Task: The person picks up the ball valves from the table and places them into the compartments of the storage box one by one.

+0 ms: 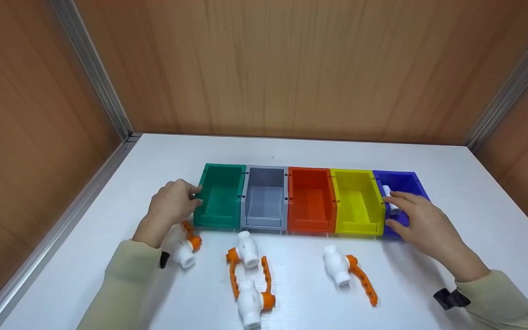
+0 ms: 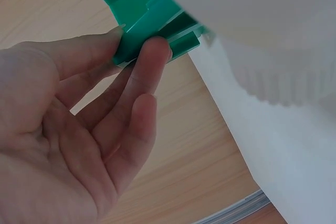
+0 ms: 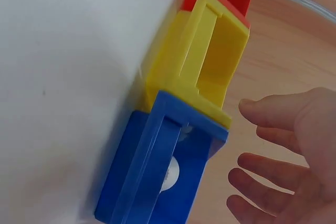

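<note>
While the left hand [image 1: 171, 204] pinches the green bin [image 1: 220, 192], the right hand [image 1: 424, 224], fingers spread, is at the blue bin [image 1: 401, 180], in which a white fitting [image 3: 171, 174] lies; deposit appears complete, next calling for withdrawal.

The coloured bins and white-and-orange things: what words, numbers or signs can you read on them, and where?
None can be read on the bins or the white-and-orange things.
Any marks on the white piece inside the blue bin are too small and blurred to make out.
</note>
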`<state>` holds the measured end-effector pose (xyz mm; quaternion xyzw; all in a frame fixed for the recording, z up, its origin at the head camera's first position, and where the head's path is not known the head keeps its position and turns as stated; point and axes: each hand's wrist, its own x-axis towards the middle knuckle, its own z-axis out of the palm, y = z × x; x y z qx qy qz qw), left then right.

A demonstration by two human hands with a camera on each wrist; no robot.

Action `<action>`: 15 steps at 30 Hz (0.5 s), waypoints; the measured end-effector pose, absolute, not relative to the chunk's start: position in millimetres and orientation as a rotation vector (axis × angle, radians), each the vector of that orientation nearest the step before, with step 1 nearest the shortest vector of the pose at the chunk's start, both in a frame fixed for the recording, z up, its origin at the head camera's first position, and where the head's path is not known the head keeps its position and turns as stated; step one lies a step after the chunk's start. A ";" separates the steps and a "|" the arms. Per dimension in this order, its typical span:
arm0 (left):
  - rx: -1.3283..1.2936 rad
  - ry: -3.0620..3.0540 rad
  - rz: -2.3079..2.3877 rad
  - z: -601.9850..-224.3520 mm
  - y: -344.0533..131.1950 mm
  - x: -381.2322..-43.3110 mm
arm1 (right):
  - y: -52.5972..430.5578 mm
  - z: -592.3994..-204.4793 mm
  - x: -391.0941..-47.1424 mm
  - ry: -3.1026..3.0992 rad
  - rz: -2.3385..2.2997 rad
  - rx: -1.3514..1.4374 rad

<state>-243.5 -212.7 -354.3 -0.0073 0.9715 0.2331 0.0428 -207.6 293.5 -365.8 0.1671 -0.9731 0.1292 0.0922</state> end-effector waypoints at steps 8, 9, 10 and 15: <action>-0.005 2.972 0.716 -355.4 -211.5 -243.2 | 281.3 -368.2 -194.5 -2.830 0.474 0.584; -0.006 2.971 0.712 -355.1 -211.9 -242.9 | 279.7 -369.0 -194.0 -2.823 0.528 0.605; -0.006 2.971 0.706 -354.9 -212.5 -242.8 | 278.0 -369.7 -193.4 -2.818 0.586 0.626; -0.010 2.970 0.698 -352.8 -214.4 -241.8 | 268.4 -373.3 -189.9 -2.831 0.806 0.722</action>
